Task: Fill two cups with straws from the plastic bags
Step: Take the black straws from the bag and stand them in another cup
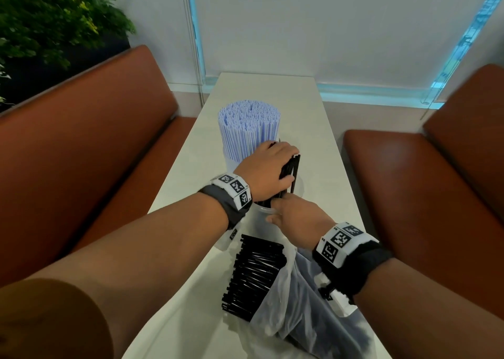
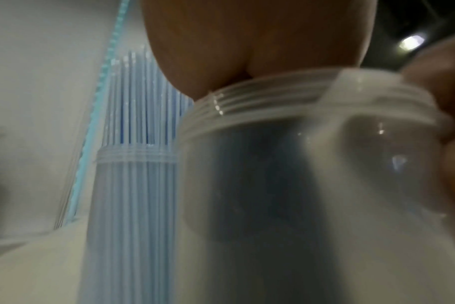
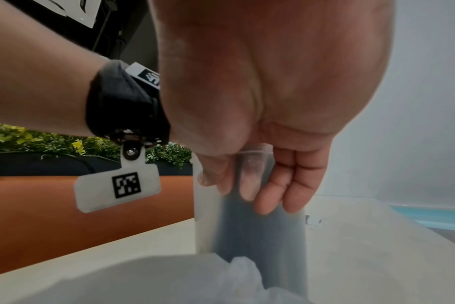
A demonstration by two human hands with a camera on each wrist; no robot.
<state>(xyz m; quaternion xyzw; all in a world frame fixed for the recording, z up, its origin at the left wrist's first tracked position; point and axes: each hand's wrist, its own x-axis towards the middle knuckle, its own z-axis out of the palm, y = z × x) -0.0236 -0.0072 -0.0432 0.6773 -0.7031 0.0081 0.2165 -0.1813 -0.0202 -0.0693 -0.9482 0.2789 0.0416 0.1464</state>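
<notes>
Two clear plastic cups stand on the white table. The far cup point(image 1: 231, 165) point(image 2: 135, 185) is packed with blue-white straws point(image 1: 249, 127). The near cup point(image 1: 266, 211) point(image 3: 247, 230) point(image 2: 299, 185) holds black straws, dark through its wall. My left hand point(image 1: 283, 165) grips a bundle of black straws point(image 1: 290, 170) standing in the near cup. My right hand point(image 1: 275, 211) point(image 3: 247, 185) pinches that cup's rim, thumb on one side and fingers on the other. More black straws point(image 1: 253, 274) lie partly out of a plastic bag point(image 1: 300, 312) close to me.
The narrow table point(image 1: 313, 118) runs away from me between two brown bench seats point(image 1: 95, 154) point(image 1: 409, 181). A window wall closes the far end. Green plants point(image 1: 41, 17) stand behind the left bench. The crumpled bag point(image 3: 234, 277) lies right against the near cup's base.
</notes>
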